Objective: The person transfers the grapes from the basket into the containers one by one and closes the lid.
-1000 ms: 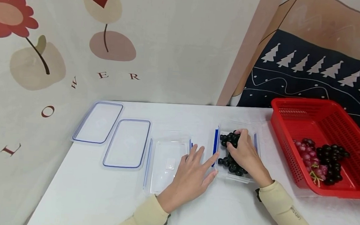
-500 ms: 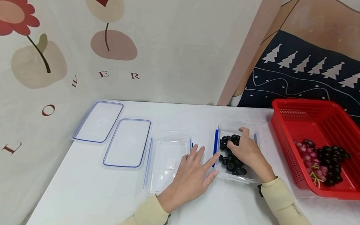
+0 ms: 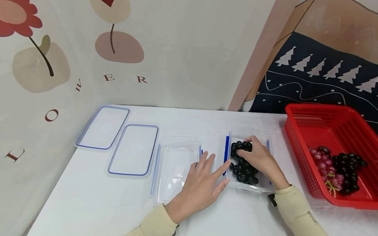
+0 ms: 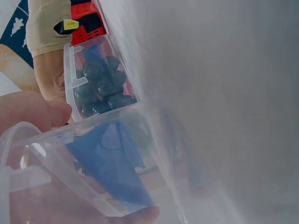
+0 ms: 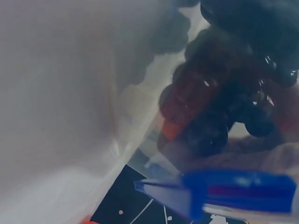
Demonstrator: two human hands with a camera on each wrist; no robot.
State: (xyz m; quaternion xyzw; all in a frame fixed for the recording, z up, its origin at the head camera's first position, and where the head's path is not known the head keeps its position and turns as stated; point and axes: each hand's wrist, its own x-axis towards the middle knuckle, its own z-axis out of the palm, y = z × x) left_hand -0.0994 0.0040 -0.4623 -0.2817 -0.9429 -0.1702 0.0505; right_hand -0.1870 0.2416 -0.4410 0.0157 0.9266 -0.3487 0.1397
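My right hand (image 3: 260,157) reaches into a clear plastic food container (image 3: 251,188) and holds a bunch of dark grapes (image 3: 245,170) between thumb and fingers. The grapes lie along the container's left half; the hand hides some of them. My left hand (image 3: 197,189) is spread, fingers extended, across the right side of a second clear container (image 3: 168,189). Its thumb and index finger reach the left side of the grape container. In the left wrist view, the grapes (image 4: 100,84) show through the clear wall. The right wrist view shows them blurred behind a blue-edged clip flap (image 5: 243,191).
Two clear lids with blue seals, a nearer lid (image 3: 133,150) and a farther lid (image 3: 104,127), lie on the left. At the right stands a red basket (image 3: 309,165) with red grapes (image 3: 324,164) and dark grapes (image 3: 348,169). A patterned wall (image 3: 186,60) rises behind the table.
My right hand shifts slightly within the container; its raised index finger has come down onto the grapes, which have moved a little. My left hand stays put.
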